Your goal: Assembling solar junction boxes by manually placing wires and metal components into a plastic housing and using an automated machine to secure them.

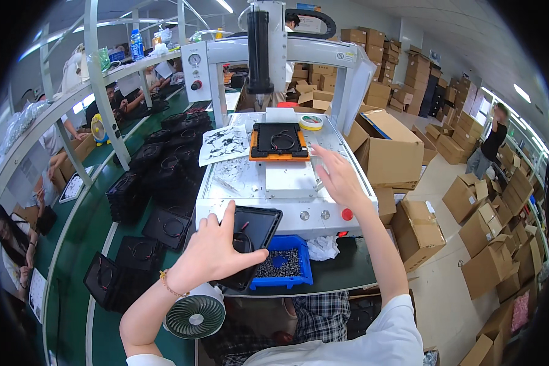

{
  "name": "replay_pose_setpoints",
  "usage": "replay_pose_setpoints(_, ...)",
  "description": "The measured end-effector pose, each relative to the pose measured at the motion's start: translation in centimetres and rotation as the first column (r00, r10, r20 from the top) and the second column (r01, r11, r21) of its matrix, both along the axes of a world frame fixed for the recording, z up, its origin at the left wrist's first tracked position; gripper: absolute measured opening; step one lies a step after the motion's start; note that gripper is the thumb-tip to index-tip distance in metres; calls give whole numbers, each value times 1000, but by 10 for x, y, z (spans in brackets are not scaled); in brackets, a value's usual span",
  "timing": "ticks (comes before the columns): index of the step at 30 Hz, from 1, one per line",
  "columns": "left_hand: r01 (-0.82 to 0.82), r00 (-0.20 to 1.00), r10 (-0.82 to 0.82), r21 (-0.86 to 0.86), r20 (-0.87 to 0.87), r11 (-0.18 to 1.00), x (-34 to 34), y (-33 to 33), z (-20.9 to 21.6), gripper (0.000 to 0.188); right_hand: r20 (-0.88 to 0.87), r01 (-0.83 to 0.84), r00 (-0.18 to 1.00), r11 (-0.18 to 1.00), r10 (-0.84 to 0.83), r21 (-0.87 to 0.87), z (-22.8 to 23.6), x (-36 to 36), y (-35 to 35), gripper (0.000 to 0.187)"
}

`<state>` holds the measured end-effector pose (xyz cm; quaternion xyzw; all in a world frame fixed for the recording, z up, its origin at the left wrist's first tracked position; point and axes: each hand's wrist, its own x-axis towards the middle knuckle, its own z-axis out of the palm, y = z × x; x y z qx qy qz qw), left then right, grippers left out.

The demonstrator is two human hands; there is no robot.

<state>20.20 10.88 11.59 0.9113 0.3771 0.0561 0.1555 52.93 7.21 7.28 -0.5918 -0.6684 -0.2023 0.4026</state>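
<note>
My left hand [216,253] grips a shallow black plastic casing [260,227] at the front edge of a white benchtop machine [363,207]. A thin cable lies inside the casing, partly hidden by my fingers. On the machine's bed, an orange fixture [279,159] carries another black casing [263,139] with a coiled black cable [282,141]. My right hand [338,178] is beside the fixture's right side, its fingers stretched out and nothing in them. Above the fixture hangs the machine's black cylindrical head [259,55].
A blue bin [308,268] of small dark parts sits below the machine's front. Black casings [171,158] are piled on the green bench to the left, near a round fan [195,317]. Yellow tape [311,122] and a smudged white sheet [224,145] lie on the bed. Cardboard boxes [390,146] stand right.
</note>
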Motion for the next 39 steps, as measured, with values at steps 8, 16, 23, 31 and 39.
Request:
replay_pose_setpoints(8, 38, 999, -38, 53, -5, 998, -15, -2, -6, 118, 188, 108, 980, 971, -67, -215, 6, 1, 72, 48)
replay_pose_setpoints(16, 27, 998, -27, 8, -59, 1000, -21, -2, -9, 114, 274, 249, 944, 939, -181, -236, 4, -3, 89, 49)
replay_pose_setpoints(23, 25, 999, -25, 9, -41, 1000, -24, -3, -11, 114, 248, 219, 956, 941, -154, -259, 7, -7, 83, 48)
replay_pose_setpoints(31, 32, 998, -32, 1, -59, 999, -26, -5, -12, 114, 221, 125, 971, 983, -93, -135, 10, -10, 77, 45)
replay_pose_setpoints(39, 65, 997, -68, 89, 33, 994, -23, -9, -13, 116, -627, -303, 779, 887, 21, -347, 2, -51, 0, 39)
